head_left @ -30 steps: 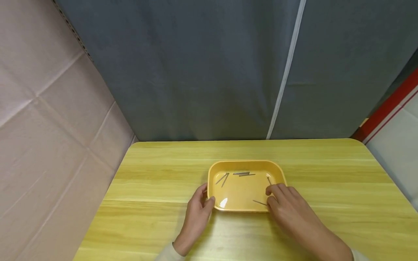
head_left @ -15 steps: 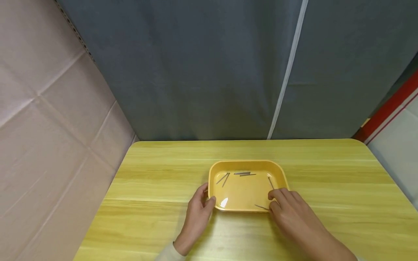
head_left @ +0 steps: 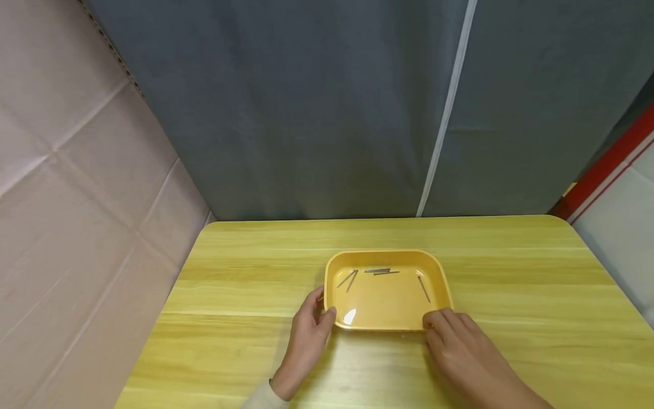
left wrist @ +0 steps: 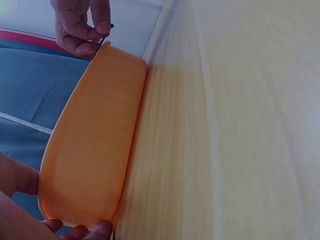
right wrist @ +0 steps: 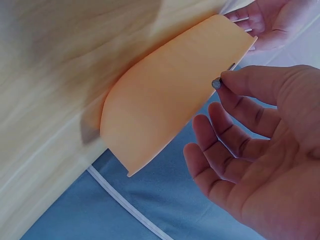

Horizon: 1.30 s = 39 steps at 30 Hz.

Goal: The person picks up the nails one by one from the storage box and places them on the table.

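Note:
A yellow plastic tray (head_left: 378, 312) with raised walls stands on the table. My left hand (head_left: 309, 329) holds its left end, thumb at the near corner and fingers against the side wall. At the tray's near right corner, my right hand (head_left: 457, 346) pinches a nail (right wrist: 216, 83) between thumb and index finger; the other fingers are bent loosely. The nail's head points out from the pinch, and its shank lies by the rim. Inside the tray, a pair of nails (head_left: 352, 279) lies at the left, a small group of nails (head_left: 380, 272) at the back, and a single nail (head_left: 424, 288) at the right.
The wood-grain table (head_left: 245, 272) extends around the tray on all sides. A dark grey curtain (head_left: 306, 113) hangs beyond its far edge. Pale cloth (head_left: 92, 199) covers the left side, and a red-edged white panel (head_left: 633, 182) stands at the right.
My right hand has moved down and slightly right, from over the tray's right part to its near corner, taking the pinched nail with it. The left hand stays in place.

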Motion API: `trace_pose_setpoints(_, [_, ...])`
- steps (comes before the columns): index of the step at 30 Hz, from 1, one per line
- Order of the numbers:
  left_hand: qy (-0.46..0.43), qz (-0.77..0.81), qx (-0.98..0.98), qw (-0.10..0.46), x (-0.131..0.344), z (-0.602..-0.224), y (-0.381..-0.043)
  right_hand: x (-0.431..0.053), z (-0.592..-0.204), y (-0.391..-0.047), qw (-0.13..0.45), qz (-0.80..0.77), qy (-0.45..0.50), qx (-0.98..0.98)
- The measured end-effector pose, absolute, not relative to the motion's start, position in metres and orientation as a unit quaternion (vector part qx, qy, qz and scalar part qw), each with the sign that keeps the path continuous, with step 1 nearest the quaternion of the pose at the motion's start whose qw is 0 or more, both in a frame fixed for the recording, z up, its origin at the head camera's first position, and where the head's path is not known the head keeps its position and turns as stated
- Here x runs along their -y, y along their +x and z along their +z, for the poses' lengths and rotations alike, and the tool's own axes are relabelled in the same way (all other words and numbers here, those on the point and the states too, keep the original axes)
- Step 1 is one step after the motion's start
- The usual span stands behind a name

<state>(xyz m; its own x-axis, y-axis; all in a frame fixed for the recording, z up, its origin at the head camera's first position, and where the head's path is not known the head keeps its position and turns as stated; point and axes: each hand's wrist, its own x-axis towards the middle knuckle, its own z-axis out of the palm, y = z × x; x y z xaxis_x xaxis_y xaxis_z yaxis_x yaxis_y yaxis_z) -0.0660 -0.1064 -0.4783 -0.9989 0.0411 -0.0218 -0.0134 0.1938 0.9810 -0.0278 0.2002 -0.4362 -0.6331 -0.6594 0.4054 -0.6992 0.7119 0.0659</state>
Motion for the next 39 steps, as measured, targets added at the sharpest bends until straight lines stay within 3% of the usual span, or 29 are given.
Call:
trace_pose_setpoints(11, [0.015,0.633,-0.774,0.016,0.106,-0.479,-0.067,-0.201,-0.436,-0.021,0.179,0.052,0.368,0.911])
trace_pose_setpoints(22, [0.019,0.635,-0.773,0.013,0.106,-0.479,-0.065,-0.200,-0.445,-0.015,0.217,0.052,0.354,0.908])
trace_pose_setpoints(39, [0.018,0.642,-0.767,0.015,0.106,-0.480,-0.064,-0.195,-0.476,-0.008,0.232,0.085,0.382,0.891])
